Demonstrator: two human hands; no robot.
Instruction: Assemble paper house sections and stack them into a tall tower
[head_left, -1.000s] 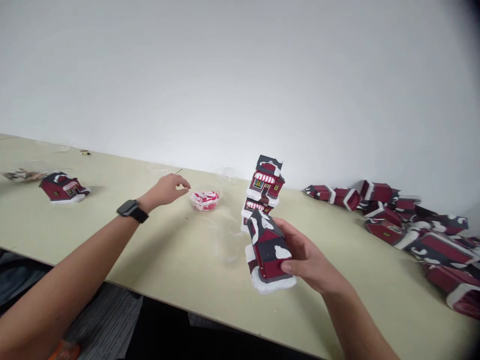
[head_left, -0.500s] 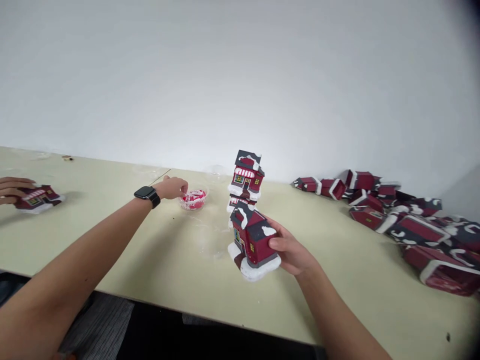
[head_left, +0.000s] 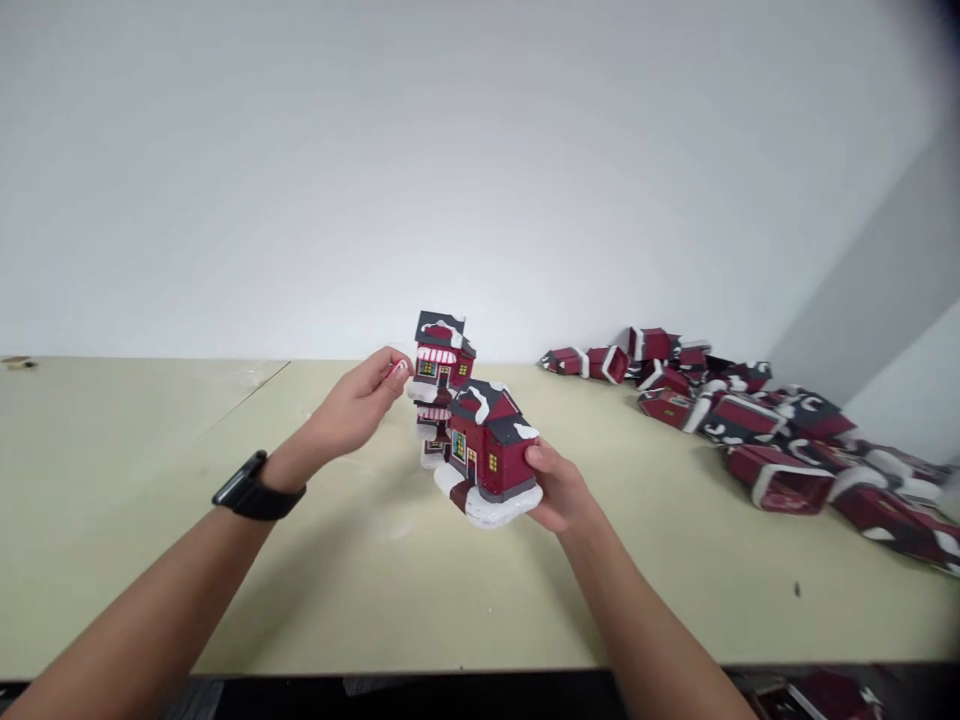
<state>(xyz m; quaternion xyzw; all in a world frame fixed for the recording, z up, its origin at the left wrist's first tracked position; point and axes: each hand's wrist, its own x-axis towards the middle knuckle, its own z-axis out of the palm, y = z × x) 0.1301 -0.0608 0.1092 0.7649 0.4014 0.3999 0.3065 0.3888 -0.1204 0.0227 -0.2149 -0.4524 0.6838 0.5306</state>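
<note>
A dark red toy house (head_left: 489, 450) with a grey, snow-patched roof and a white base is held up in my right hand (head_left: 559, 488), its thumb on the side wall. My left hand (head_left: 365, 397), with a black watch on the wrist, pinches a small red-and-white striped piece (head_left: 398, 368) left of the houses. Just behind the held house rises a stack of similar houses (head_left: 442, 350) with striped awnings; the held house partly hides it. No striped awning shows on the held house.
A heap of dark red houses (head_left: 742, 412) lies on its sides along the right of the pale table (head_left: 375, 610). A wall stands behind. A small brown item (head_left: 19, 363) lies at the far left. More red pieces (head_left: 832, 692) show below the front edge.
My left hand has come away from the bowl of striped pieces with one piece, towards the held house. The view has turned right; the bowl and the other person's hand no longer show.
</note>
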